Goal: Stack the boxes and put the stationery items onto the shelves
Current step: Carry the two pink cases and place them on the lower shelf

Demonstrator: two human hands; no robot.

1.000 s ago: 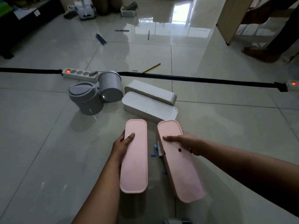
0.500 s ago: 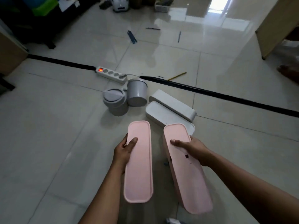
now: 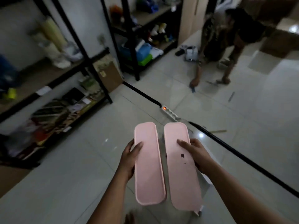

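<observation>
I carry two long pink boxes side by side above the tiled floor. My left hand (image 3: 130, 159) grips the left pink box (image 3: 148, 167) at its left edge, thumb on the lid. My right hand (image 3: 196, 153) grips the right pink box (image 3: 182, 173) at its right edge, thumb on the lid; this lid has small dark marks. Black metal shelves (image 3: 77, 46) with wooden boards stand to the left and ahead, crowded with stationery and rolls. The grey and white boxes are hidden under the pink ones.
A black cable (image 3: 229, 147) and a white power strip (image 3: 169, 113) with a red light cross the floor ahead. A cardboard box (image 3: 108, 75) leans between the shelf units. Another person (image 3: 223, 39) bends down at the back right. A pencil (image 3: 217, 131) lies right of the strip.
The view has swung left and up from the floor to the shelves. Both pink boxes have risen with my hands and now cover the grey and white containers.
</observation>
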